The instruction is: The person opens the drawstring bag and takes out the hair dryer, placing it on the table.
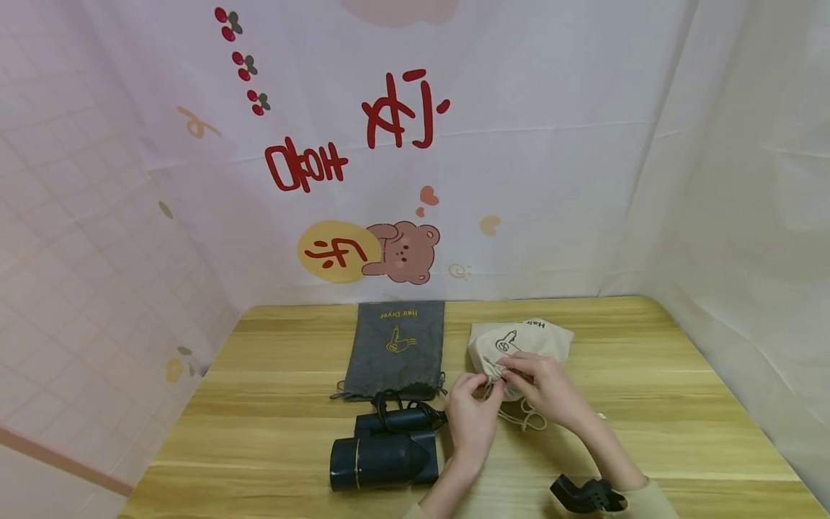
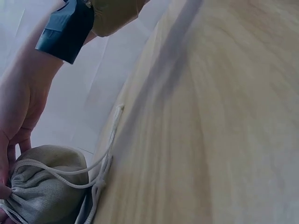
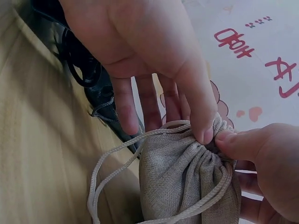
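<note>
A beige drawstring bag [image 1: 486, 339] with a hair dryer drawing and partly covered lettering lies at the right of the table, bulging, its contents hidden. Its gathered mouth [image 3: 205, 156] is bunched in tight folds. My left hand [image 1: 471, 418] pinches the gathers from the left. From the other side my right hand [image 1: 547, 386] pinches the same cloth; both thumbs come close together in the right wrist view. Loose white cords [image 1: 532, 418] hang from the mouth onto the wood, also seen looping beside the bag [image 2: 51, 186] in the left wrist view.
Left of my hands lies a dark folded hair dryer [image 1: 382, 461] with its black cord [image 1: 389, 414] bunched above it. Behind it a grey drawstring bag [image 1: 402, 360] lies flat, with yellow print. A black camera [image 1: 586, 496] is worn on my right wrist. Printed cloth [image 1: 532, 180] walls the table.
</note>
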Demonstrator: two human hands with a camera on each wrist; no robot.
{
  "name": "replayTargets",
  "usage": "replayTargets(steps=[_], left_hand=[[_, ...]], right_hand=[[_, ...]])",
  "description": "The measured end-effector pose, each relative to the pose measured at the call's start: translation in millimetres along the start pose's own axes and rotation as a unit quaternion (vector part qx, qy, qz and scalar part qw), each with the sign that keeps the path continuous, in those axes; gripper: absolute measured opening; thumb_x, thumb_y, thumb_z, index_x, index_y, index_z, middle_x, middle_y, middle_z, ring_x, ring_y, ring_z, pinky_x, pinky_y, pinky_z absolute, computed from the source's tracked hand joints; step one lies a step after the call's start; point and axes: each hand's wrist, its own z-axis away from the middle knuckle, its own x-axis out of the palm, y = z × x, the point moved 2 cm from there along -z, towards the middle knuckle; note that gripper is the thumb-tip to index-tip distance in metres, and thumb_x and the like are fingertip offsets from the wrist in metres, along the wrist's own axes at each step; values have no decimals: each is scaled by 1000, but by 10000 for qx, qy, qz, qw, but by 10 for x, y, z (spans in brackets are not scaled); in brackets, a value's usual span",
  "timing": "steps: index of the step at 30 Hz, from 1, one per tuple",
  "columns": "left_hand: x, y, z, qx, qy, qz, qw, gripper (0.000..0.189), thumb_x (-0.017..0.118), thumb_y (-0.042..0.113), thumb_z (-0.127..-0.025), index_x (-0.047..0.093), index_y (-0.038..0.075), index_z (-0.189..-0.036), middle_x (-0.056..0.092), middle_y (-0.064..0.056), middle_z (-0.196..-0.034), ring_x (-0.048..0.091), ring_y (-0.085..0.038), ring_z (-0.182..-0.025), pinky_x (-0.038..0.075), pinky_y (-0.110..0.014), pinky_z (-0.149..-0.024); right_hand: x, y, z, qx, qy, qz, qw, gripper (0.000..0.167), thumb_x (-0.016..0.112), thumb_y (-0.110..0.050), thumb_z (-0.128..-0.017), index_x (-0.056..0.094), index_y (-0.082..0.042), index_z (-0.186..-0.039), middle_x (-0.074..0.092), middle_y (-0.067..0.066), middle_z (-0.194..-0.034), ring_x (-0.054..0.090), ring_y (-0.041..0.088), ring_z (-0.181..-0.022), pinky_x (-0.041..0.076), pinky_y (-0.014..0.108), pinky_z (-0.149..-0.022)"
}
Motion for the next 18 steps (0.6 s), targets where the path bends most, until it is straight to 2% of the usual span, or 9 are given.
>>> replayTargets(steps=[5, 9, 18], left_hand=[[21, 13, 2, -43, -85, -92, 9999, 9, 86, 10, -81, 79, 10, -76, 72, -1, -76, 67, -18, -71, 50, -21, -66], [34, 17, 8, -143, -193, -140, 9996, 10, 85, 10, -81, 76, 11, -76, 70, -2, -76, 64, -15, -71, 46, -18, -67], [48, 28, 3, -67, -275, -325, 9991, 12, 83, 12, -80, 73, 13, -73, 66, 0, -73, 58, -9, -67, 41, -17, -68]], right_hand=[[-7, -3, 13, -211, 60, 149, 9996, 23, 78, 1, -89, 80, -1, -112, 81, 14, -109, 78, 31, -99, 65, 43, -82], [-5, -3, 20, -401, 180, 310, 9986, 24, 79, 2, -88, 81, -1, -111, 82, 12, -107, 78, 30, -98, 64, 46, -84], [-44, 11, 34, -539, 234, 347, 9977, 25, 79, 2, -88, 80, -2, -112, 81, 10, -105, 77, 25, -92, 64, 38, -78]])
